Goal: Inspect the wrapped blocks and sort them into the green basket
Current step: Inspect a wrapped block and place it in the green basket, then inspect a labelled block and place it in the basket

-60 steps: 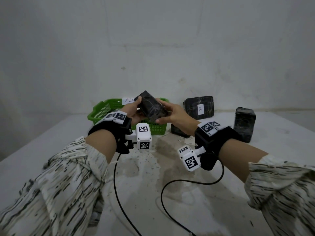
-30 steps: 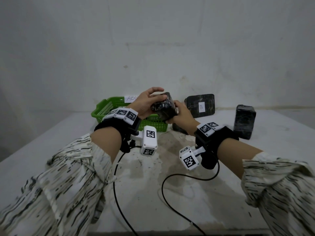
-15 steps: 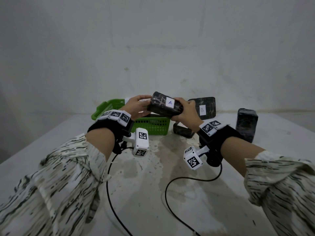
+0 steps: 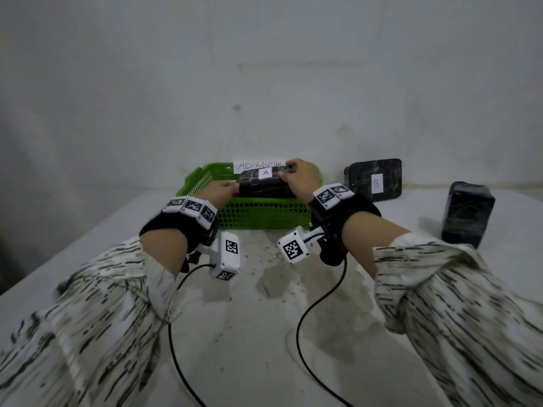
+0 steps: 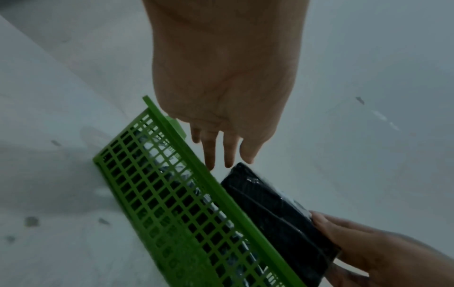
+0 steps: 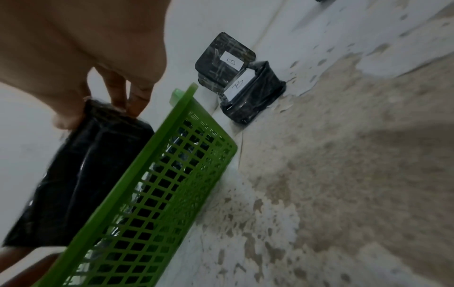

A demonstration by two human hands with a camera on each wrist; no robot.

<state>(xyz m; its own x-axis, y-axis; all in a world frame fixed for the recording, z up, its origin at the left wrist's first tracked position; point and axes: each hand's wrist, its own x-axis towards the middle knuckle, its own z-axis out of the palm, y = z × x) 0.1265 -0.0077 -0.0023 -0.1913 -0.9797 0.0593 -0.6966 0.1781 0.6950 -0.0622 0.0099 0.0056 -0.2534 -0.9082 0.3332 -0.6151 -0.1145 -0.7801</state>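
A black wrapped block point(image 4: 264, 186) with a white "A" label hangs over the green basket point(image 4: 249, 214), about level with its rim. My right hand point(image 4: 296, 177) grips its right end, fingers curled over the top edge. In the right wrist view the right hand point(image 6: 117, 101) grips the block point(image 6: 81, 169) just behind the basket point(image 6: 152, 194) wall. My left hand point(image 4: 224, 189) is at the block's left end. In the left wrist view the left hand point(image 5: 221, 153) has straight fingers, with tips right at the block point(image 5: 277, 217) corner. Dark wrapped shapes show through the basket point(image 5: 196, 203) mesh.
A paper sign reading "ABNORMAL" point(image 4: 260, 165) stands on the basket's back rim. Right of the basket a block labelled "B" point(image 4: 374, 180) leans on the wall, with another "B" block point(image 6: 250, 93) lying before it. An unlabelled block point(image 4: 467, 212) stands upright at the far right. Two cables trail over the stained table point(image 4: 264, 333).
Both hands have carried the "A" block away from me and down, from mid-air to the basket's rim. My left fingers have straightened off its end.
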